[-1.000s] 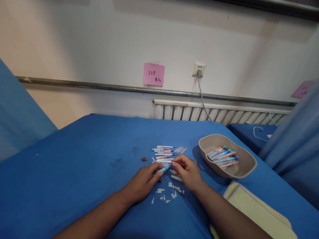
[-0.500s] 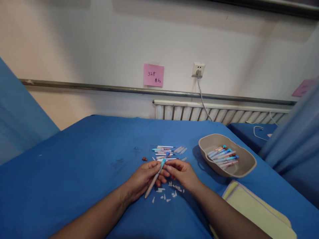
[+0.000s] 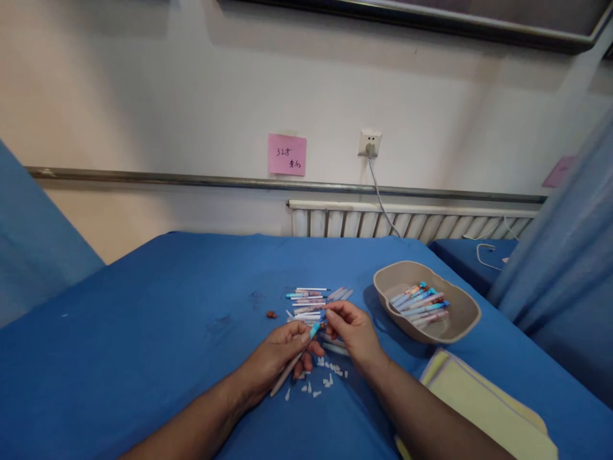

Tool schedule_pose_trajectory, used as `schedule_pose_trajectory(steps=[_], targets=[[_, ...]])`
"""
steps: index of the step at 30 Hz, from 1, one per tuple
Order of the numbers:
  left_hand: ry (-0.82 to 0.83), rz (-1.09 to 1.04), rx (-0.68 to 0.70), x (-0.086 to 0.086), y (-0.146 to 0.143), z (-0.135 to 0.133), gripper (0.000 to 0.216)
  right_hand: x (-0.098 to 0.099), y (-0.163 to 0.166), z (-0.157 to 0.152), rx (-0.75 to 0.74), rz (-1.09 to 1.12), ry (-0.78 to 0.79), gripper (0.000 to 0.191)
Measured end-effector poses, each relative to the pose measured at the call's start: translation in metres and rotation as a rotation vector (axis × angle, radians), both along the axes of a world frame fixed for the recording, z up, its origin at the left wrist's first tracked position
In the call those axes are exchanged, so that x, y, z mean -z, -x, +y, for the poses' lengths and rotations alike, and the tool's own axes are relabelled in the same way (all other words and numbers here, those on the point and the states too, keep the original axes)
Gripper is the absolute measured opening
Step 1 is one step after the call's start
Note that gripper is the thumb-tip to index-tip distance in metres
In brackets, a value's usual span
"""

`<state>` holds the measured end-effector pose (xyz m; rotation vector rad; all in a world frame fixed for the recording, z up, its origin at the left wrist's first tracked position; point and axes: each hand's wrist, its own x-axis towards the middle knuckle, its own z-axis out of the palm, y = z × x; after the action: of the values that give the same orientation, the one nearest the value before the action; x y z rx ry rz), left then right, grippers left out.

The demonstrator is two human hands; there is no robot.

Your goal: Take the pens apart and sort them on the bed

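My left hand (image 3: 282,351) is closed round a pen (image 3: 286,375) with a pale barrel and a light-blue upper part, slanting up to the right. The fingers of my right hand (image 3: 352,329) pinch the dark-blue piece (image 3: 322,314) at the pen's upper end. Beyond my hands lie several pen parts (image 3: 306,300), among them thin white refills and coloured barrels. Clear caps or tubes (image 3: 341,293) rest to their right. Several small white tips (image 3: 330,366) are scattered on the blue cloth just below my hands. A few small brown pieces (image 3: 271,314) lie to the left.
A beige basin (image 3: 383,275) holding several pens stands to the right. In front of it lies a folded yellow cloth (image 3: 479,402). The blue-covered bed (image 3: 143,332) meets a wall with a radiator (image 3: 345,220). Blue curtains (image 3: 565,223) hang at both sides.
My right hand has shifted up to the dark-blue piece at the pen's top end and now grips it. The pen stays in my left hand. The camera view has tilted slightly upward.
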<state>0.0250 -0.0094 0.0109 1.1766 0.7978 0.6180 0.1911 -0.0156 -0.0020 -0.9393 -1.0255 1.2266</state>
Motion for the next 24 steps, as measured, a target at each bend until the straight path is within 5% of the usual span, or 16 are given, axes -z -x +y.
schedule_pose_trajectory(steps=[9, 17, 24], targets=[[-0.079, 0.017, -0.122, 0.013, -0.001, 0.004, 0.036, 0.001, 0.007, -0.001, -0.022, 0.061, 0.043, 0.038], [0.026, 0.085, -0.079, -0.002, 0.006, 0.004, 0.044, 0.01, 0.009, 0.001, -0.038, 0.192, 0.099, 0.039], [0.004, 0.212, -0.028, 0.001, 0.013, 0.006, 0.043, 0.008, 0.006, 0.003, -0.018, 0.178, 0.102, 0.039]])
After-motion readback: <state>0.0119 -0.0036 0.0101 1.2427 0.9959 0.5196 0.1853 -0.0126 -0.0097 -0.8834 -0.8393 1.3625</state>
